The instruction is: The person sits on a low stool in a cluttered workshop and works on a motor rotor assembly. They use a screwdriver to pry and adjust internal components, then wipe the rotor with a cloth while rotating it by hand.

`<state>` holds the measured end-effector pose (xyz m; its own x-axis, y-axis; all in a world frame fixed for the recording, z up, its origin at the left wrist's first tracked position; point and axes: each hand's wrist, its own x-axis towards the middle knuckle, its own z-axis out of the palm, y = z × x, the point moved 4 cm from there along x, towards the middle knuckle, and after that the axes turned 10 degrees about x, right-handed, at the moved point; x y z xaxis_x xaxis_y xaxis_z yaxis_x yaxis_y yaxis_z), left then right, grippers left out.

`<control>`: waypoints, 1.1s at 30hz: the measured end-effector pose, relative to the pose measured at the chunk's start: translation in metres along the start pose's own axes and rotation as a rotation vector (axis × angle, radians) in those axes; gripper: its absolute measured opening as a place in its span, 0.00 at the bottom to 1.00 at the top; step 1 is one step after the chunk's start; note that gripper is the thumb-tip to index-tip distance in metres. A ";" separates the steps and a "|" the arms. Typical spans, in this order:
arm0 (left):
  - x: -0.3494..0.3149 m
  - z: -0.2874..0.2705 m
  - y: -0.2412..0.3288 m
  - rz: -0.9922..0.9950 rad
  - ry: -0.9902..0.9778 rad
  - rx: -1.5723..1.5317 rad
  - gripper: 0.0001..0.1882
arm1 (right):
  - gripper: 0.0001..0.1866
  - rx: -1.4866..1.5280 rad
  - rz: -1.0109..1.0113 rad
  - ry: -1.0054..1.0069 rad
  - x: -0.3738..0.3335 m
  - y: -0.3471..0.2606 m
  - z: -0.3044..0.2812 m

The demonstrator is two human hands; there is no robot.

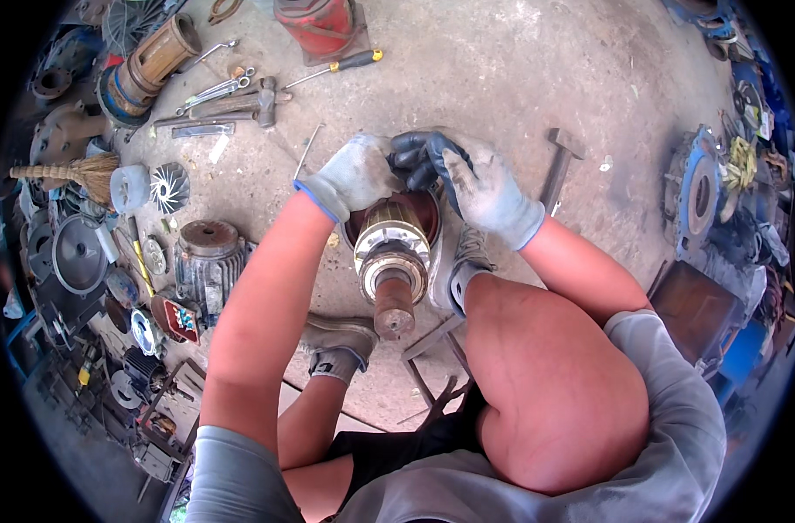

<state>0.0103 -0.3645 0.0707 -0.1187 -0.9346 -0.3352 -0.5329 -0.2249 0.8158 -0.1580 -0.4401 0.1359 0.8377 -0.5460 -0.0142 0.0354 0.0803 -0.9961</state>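
My hands, in pale grey gloves with blue cuffs, meet above a motor rotor [390,235]. Its thick, rusty shaft [395,309] points toward me. A dark red round part [430,216] shows behind the rotor. My left hand [362,170] is closed, its fingertips hidden behind black, finger-shaped material [422,157]. Against that same material, my right hand [486,187] curls with its thumb bent in. I cannot tell whether the black is a separate glove or the coated side of the ones I wear. Anything small between the fingers is hidden.
A hammer [559,166] stands to the right. Far left lie another hammer [265,103], wrenches [218,94] and a screwdriver [349,63], below a red container [317,30]. A finned motor housing [210,266] and a straw brush [88,174] are left. A blue-rimmed ring [701,192] is right.
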 end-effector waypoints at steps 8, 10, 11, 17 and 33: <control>0.001 0.002 0.007 -0.111 -0.083 0.128 0.21 | 0.16 -0.064 0.004 0.023 -0.010 0.001 -0.006; 0.002 0.011 -0.008 -0.078 -0.045 0.121 0.23 | 0.16 -0.088 -0.008 0.029 -0.011 0.008 -0.007; 0.005 0.011 -0.006 -0.057 -0.027 0.116 0.25 | 0.16 -0.059 0.006 0.032 -0.010 0.017 -0.009; 0.001 0.011 -0.007 0.235 -0.014 0.304 0.17 | 0.18 -0.087 0.136 -0.284 -0.015 0.006 -0.018; -0.003 0.005 -0.007 0.166 -0.053 0.348 0.11 | 0.18 -0.276 0.385 -0.273 0.014 -0.016 -0.004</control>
<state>0.0099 -0.3589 0.0636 -0.2656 -0.9329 -0.2432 -0.7541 0.0438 0.6554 -0.1495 -0.4526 0.1514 0.8741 -0.2812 -0.3960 -0.4153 -0.0101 -0.9096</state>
